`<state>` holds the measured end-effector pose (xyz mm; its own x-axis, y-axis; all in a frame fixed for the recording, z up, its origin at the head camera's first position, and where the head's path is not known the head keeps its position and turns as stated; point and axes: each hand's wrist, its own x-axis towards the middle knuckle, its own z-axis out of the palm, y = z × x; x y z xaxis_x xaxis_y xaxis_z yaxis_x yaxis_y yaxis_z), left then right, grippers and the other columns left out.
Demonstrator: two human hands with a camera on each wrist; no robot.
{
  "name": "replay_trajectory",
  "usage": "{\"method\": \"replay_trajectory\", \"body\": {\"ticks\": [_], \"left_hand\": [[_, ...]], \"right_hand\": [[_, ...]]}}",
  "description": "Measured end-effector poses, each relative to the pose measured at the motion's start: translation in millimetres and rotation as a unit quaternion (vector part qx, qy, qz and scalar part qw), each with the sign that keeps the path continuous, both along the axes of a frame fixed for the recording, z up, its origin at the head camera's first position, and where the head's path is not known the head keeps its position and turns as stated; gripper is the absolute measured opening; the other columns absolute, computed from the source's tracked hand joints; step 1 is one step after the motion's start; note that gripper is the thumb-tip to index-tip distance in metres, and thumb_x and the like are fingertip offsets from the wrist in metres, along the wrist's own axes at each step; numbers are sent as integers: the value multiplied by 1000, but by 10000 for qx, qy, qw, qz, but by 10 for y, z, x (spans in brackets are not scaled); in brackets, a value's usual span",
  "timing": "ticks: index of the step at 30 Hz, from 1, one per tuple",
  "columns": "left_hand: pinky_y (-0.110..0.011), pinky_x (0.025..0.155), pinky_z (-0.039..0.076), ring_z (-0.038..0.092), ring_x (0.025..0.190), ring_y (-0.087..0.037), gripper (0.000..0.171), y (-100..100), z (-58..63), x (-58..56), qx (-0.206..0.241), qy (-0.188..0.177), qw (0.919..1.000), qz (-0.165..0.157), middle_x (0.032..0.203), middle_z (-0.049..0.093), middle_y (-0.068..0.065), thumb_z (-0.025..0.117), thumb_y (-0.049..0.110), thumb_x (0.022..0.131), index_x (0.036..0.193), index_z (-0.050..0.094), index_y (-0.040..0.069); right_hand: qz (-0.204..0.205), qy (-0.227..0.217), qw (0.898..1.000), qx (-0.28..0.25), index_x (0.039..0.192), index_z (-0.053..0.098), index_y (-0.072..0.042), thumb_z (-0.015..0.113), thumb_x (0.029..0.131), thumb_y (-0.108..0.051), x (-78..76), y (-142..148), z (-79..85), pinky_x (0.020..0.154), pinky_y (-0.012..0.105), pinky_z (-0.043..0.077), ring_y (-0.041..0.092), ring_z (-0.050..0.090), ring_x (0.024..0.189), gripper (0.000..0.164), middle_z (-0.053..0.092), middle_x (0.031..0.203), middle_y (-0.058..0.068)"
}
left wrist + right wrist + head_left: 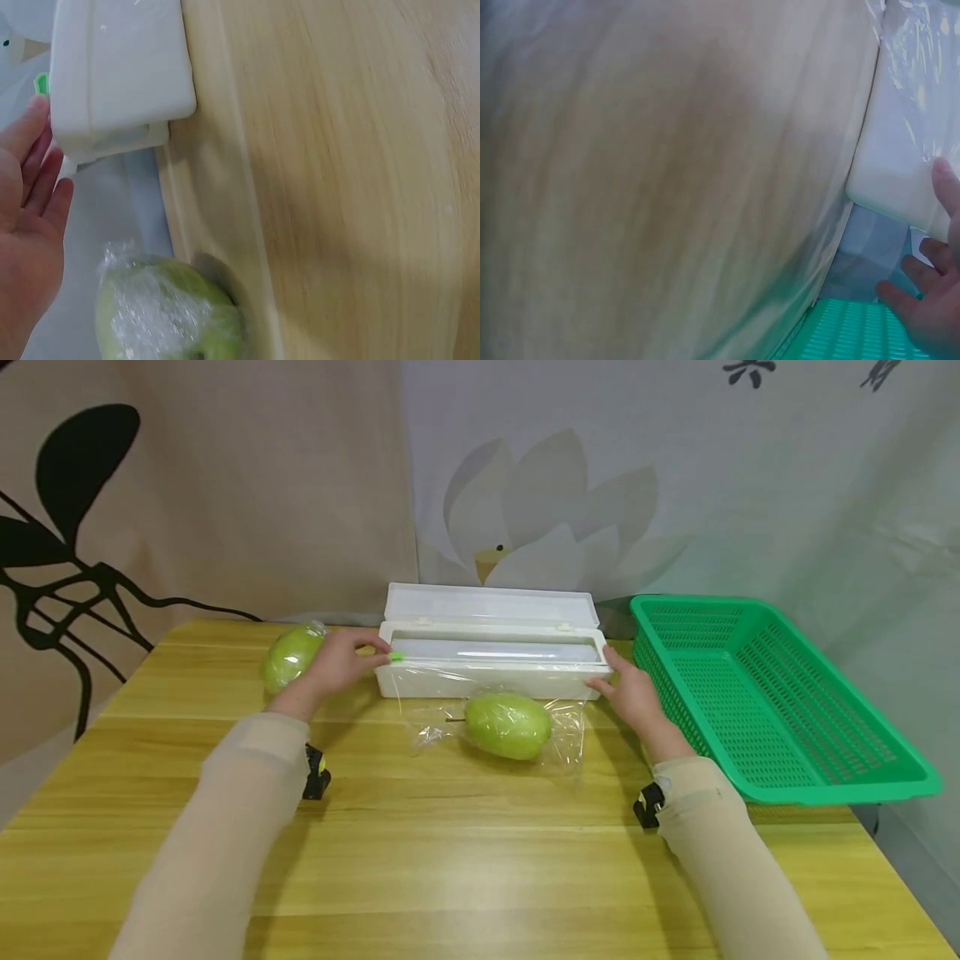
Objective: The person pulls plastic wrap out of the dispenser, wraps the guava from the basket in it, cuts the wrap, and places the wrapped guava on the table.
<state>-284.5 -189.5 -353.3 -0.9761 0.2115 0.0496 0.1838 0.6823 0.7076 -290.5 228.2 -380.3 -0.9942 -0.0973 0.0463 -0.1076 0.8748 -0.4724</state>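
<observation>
A white cling-film dispenser box [495,682] stands at the back of the table, its lid [491,605] raised and a film roll [495,650] inside. At its left end, my left hand [333,667] pinches the small green cutter slider [396,657] with thumb and fingertips. My right hand [633,693] holds the opposite end, thumb on the front face and fingers around the side. Clear film [566,735] hangs from the box over a green pear-like fruit [507,727] with a thin stem pointing left. The film spreads past the fruit on both sides.
Another green fruit [291,658], wrapped in film, sits on the table left of the box, beside my left wrist. A green plastic basket [675,697] stands at the right, close to my right forearm. A printed curtain [525,485] hangs behind the wooden table [465,877].
</observation>
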Motion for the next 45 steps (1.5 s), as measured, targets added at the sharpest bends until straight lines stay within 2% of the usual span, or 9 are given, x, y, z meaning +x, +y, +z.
{"method": "replay_trajectory", "body": {"ticks": [6,15,20,25,29,33,36,39,45], "left_hand": [[-50,105,39,51,120,-39,21,-79,-6,25,-164,90,9997,136,121,60,-23,60,11,90,107,65,-1],[-50,107,36,48,123,-38,31,-34,28,53,-388,-6,9991,165,126,58,-22,59,18,90,115,62,0],[-50,110,32,44,127,-38,39,90,-9,67,-773,300,9966,-20,131,53,-22,59,25,91,123,59,2],[-51,109,32,45,124,-36,28,165,-36,76,-1271,626,9899,26,129,54,-20,60,21,91,113,65,5],[-51,108,31,47,121,-34,20,185,-35,97,-1469,802,9859,11,124,59,-17,61,18,90,106,68,7],[-52,107,31,49,118,-33,14,205,-26,116,-1580,989,9824,-92,116,63,-14,61,16,90,99,69,9],[-53,107,31,49,116,-32,13,216,-6,126,-1561,1066,9819,-92,113,64,-13,62,15,89,97,69,8],[-53,107,31,50,116,-32,12,221,16,131,-1519,1030,9830,-64,111,64,-13,62,15,89,96,68,8],[-52,107,29,48,116,-31,11,231,35,129,-1343,1062,9852,-66,113,64,-13,60,15,87,91,68,8]], "right_hand": [[-6,-30,10000,31,145,25,-1,61,90,-26,-10,16,-5,106,52,35,45,37,128,71,30,146,24],[75,-86,9999,71,145,24,1,61,91,-26,-19,4,14,106,53,35,45,37,128,71,31,145,26],[111,-131,9998,72,145,24,1,61,90,-27,-23,7,27,106,53,34,45,37,128,73,32,145,27],[155,-206,9996,-64,145,23,2,62,90,-27,-37,0,16,110,52,29,44,31,133,73,29,147,26],[172,-13,9997,-158,144,24,5,63,89,-23,-31,-27,7,112,53,25,45,28,134,73,31,146,28],[95,478,9982,-347,134,43,5,67,85,-16,16,-74,20,107,54,31,44,32,126,58,39,136,28],[48,838,9951,-524,110,59,4,67,83,-10,66,-115,49,98,51,37,39,37,115,32,45,120,24],[65,1054,9928,-565,91,62,3,65,82,-6,106,-147,88,90,50,40,37,41,105,13,49,106,20],[46,727,9930,-929,85,62,3,63,83,-2,176,-159,178,75,37,47,30,55,88,6,61,93,21]]}}
